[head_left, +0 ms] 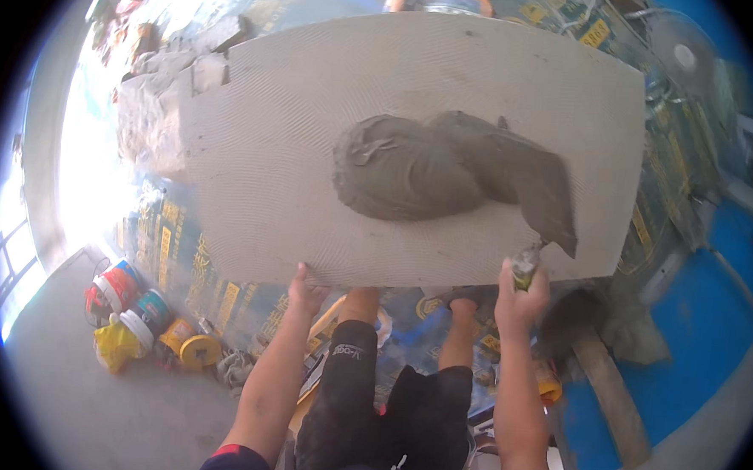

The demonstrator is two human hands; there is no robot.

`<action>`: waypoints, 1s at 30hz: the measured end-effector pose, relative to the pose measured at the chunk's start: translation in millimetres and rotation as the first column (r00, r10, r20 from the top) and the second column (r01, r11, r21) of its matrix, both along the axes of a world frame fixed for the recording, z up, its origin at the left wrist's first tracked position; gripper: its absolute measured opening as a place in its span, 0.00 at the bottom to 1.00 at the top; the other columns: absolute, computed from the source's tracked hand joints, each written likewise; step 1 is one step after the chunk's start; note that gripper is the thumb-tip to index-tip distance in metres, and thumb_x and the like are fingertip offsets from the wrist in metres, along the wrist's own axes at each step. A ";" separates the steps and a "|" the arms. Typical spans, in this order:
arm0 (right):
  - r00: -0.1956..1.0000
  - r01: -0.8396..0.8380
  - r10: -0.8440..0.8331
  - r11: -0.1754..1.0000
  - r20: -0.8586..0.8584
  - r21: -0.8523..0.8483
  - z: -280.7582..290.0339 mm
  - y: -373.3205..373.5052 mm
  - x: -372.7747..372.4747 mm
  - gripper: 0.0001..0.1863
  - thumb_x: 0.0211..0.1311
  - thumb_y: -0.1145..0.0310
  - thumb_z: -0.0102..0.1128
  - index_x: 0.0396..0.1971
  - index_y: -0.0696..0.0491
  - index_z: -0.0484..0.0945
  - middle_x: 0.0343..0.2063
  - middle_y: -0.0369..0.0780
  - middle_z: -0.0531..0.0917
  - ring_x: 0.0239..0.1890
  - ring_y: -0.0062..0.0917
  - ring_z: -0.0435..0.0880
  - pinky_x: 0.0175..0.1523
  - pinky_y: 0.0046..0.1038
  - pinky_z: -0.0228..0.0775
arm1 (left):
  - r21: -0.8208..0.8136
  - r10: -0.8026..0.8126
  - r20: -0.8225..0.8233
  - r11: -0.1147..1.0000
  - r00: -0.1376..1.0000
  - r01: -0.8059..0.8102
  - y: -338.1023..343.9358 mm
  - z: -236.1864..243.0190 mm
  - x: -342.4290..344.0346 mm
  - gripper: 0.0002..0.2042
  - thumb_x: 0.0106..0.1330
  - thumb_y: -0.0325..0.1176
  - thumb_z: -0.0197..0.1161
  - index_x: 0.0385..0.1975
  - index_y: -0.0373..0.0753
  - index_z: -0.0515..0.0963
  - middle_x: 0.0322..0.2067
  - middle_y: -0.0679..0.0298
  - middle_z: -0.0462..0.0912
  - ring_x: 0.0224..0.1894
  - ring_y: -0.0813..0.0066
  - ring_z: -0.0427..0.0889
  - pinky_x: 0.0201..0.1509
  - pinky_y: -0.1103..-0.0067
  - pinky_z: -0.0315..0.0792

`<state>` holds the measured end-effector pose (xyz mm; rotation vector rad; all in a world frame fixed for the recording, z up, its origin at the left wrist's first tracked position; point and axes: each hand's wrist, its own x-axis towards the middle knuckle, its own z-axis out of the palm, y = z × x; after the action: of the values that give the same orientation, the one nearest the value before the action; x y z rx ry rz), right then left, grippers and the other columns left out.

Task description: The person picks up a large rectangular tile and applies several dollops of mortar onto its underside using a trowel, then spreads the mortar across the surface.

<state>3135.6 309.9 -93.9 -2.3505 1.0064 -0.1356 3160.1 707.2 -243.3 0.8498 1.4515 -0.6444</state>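
Note:
A large pale tile (419, 63) with fine ridges across its face lies in front of me, a thick mound of wet grey mortar (405, 168) on it. My left hand (305, 289) grips the tile's near edge toward the left, thumb up at the rim. My right hand (520, 295) is closed round the grip of a trowel (528, 262) at the near right edge. The trowel's blade is hidden under grey mortar that reaches toward the hand.
Below are printed protective sheeting (181, 225) and my legs (340, 361). Several buckets and tubs (146, 317) stand at lower left. Blue covering (704, 312) and a wooden plank (611, 392) lie at right. Broken grey pieces (153, 113) are at upper left.

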 end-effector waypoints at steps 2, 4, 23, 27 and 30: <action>0.979 0.200 -0.203 0.960 -0.004 0.195 28.1 -21.9 -25.9 0.15 0.53 0.66 0.64 0.36 0.59 0.74 0.30 0.41 0.78 0.32 0.32 0.76 0.41 0.34 0.68 | 0.028 0.012 -0.067 1.000 0.998 -0.010 -2.3 -9.0 -0.4 0.40 0.66 0.56 0.52 0.68 0.35 0.45 0.69 0.47 0.45 0.71 0.51 0.46 0.72 0.60 0.47; 0.931 0.362 -0.359 0.900 -0.058 0.243 47.6 -48.5 -63.9 0.14 0.55 0.65 0.62 0.35 0.59 0.73 0.30 0.39 0.78 0.33 0.27 0.75 0.41 0.31 0.67 | 0.004 -0.127 -0.009 0.992 0.992 0.127 -4.1 -9.6 -8.5 0.41 0.67 0.57 0.51 0.69 0.34 0.44 0.69 0.49 0.46 0.71 0.52 0.46 0.71 0.61 0.47; 0.386 0.214 -0.120 0.976 -0.915 -0.038 -202.1 -301.1 -482.1 0.16 0.53 0.59 0.57 0.37 0.54 0.80 0.38 0.48 0.83 0.44 0.40 0.82 0.48 0.41 0.74 | 0.194 -0.733 -0.308 0.576 0.606 0.794 -7.2 83.3 -112.3 0.35 0.68 0.62 0.44 0.63 0.36 0.56 0.57 0.52 0.69 0.60 0.57 0.69 0.61 0.65 0.63; 0.483 0.514 -0.242 0.857 -0.842 0.048 -222.7 -283.7 -434.6 0.19 0.53 0.54 0.60 0.38 0.53 0.82 0.39 0.46 0.84 0.46 0.38 0.82 0.50 0.38 0.74 | 0.243 -0.788 -0.314 0.472 0.529 0.847 40.0 120.7 -117.4 0.34 0.67 0.60 0.47 0.61 0.35 0.58 0.48 0.54 0.73 0.51 0.61 0.74 0.54 0.67 0.68; 0.499 0.698 -0.352 0.705 -0.792 0.126 -228.0 -290.7 -465.4 0.22 0.51 0.51 0.61 0.39 0.52 0.83 0.39 0.47 0.84 0.46 0.41 0.81 0.50 0.40 0.73 | 0.286 -0.814 -0.456 0.249 0.360 0.925 2.4 116.0 -148.3 0.34 0.66 0.61 0.49 0.59 0.37 0.61 0.40 0.59 0.76 0.42 0.69 0.76 0.42 0.71 0.72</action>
<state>2670.2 19.2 -321.9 -1.5463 1.9220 0.7922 3011.7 709.6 -127.3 2.1939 1.2198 -1.2548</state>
